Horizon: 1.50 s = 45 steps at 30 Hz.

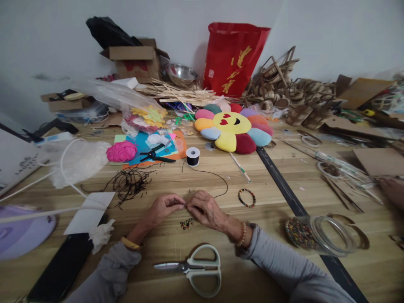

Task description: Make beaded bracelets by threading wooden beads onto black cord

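Observation:
My left hand (166,208) and my right hand (206,210) meet at the fingertips above the table, both closed in a pinch. Black cord (226,183) loops from a white spool (192,156) to my right hand's fingers. Something tiny and dark sits at my left fingertips, too small to make out. Just below the hands lies a small pile of multicoloured beads (186,224). Nearer to me rest scissors with pale handles (203,269), blades pointing left. A finished-looking beaded bracelet (246,198) lies to the right of my right hand.
A clear jar (303,233) of beads lies on its side at right. Tangled black cord (131,183), pliers (154,155) and pink yarn (121,151) are at left. A flower cushion (233,126) and red bag (235,59) stand behind. Another person's hand (391,191) shows at far right.

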{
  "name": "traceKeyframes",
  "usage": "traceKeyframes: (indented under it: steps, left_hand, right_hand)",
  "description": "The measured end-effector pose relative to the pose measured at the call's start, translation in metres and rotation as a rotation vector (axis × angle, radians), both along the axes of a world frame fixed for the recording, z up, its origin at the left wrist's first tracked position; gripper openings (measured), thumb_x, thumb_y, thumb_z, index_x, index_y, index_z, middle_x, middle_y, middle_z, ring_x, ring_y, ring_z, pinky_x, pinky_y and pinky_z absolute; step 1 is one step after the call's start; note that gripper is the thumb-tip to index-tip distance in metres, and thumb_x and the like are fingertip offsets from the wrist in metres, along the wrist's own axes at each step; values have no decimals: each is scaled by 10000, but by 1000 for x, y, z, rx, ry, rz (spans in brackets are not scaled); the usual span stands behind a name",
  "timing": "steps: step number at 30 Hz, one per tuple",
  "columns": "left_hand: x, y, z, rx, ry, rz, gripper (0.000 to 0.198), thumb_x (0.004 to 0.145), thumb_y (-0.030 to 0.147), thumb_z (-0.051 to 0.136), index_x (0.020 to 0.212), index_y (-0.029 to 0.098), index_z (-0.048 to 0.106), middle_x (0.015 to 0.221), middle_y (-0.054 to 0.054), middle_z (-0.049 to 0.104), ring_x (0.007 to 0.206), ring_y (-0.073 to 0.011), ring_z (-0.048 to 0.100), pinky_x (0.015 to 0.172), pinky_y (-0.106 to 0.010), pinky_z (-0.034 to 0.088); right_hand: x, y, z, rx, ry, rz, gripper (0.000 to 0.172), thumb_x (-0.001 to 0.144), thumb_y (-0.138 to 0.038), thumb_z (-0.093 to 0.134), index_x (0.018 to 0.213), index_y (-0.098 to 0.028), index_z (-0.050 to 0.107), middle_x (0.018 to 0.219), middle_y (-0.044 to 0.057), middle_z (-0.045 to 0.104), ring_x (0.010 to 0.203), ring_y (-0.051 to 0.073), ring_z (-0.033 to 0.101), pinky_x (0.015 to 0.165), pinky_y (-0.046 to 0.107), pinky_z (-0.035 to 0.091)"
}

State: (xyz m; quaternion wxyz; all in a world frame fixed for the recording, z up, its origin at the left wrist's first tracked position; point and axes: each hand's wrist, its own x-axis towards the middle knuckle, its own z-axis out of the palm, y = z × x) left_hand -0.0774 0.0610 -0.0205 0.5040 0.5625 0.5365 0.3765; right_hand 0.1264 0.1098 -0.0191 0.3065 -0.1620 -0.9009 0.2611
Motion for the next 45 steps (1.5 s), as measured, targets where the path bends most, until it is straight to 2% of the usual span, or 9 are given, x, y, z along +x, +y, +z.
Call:
traceKeyframes:
  steps: [11, 16, 20, 27, 33, 37, 41, 45]
  left_hand:
    - [3, -2, 1, -88, -54, -11, 181, 661, 287, 724, 747, 134, 684, 753, -44, 717, 717, -165, 643, 714, -272, 503]
    - [5, -3, 4, -117, -60, 6, 194, 625, 278, 755, 692, 125, 658, 667, -24, 681, 642, -141, 612, 644, -247, 476]
    - [5, -3, 1, -86, -41, 22, 217, 630, 299, 753, 645, 121, 629, 630, -15, 657, 595, -127, 579, 599, -235, 446]
    - [6, -4, 0, 0, 39, -18, 194, 701, 306, 693, 661, 120, 655, 643, -20, 647, 617, -134, 559, 609, -238, 427]
    - [8, -3, 6, 37, 55, -32, 200, 715, 316, 675, 655, 127, 647, 669, -26, 643, 653, -146, 555, 636, -248, 428]
    - [5, -1, 10, 12, 20, -11, 200, 711, 325, 668, 654, 136, 632, 646, -5, 620, 637, -138, 532, 627, -241, 422]
    - [0, 0, 11, -2, -62, 70, 174, 708, 300, 666, 647, 146, 613, 635, 8, 613, 644, -138, 538, 642, -238, 432]
    - [-2, -1, 9, -20, -147, 111, 147, 715, 275, 672, 665, 148, 617, 650, 7, 638, 651, -138, 578, 668, -243, 450]
  right_hand:
    - [-1, 1, -2, 22, 14, -1, 141, 926, -196, 464, 839, -176, 572, 789, 57, 604, 771, 172, 536, 754, 310, 440]
    - [-2, 1, -3, 36, 52, 5, 99, 910, -188, 497, 848, -178, 573, 789, 52, 610, 769, 173, 542, 750, 302, 435]
    - [-3, 0, -2, 15, 78, -19, 51, 888, -220, 537, 895, -174, 558, 788, 55, 601, 768, 180, 540, 727, 301, 434]
    - [-3, -1, 1, 30, 57, 5, 73, 884, -230, 524, 831, -180, 522, 755, 46, 573, 733, 172, 521, 712, 294, 425]
    - [-3, 0, -1, 30, 56, 30, 92, 894, -234, 522, 816, -187, 515, 759, 44, 583, 736, 168, 526, 723, 296, 430]
    - [-4, 0, -3, 27, 64, -42, 30, 839, -167, 524, 822, -189, 511, 750, 37, 556, 732, 172, 510, 710, 296, 425]
    - [-4, -1, -3, 30, 66, -107, 132, 756, -112, 499, 864, -187, 490, 793, 55, 547, 774, 193, 498, 705, 309, 424]
    - [-2, -2, -2, 22, 46, -79, 201, 767, -181, 564, 950, -184, 482, 870, 77, 552, 841, 217, 498, 752, 338, 438]
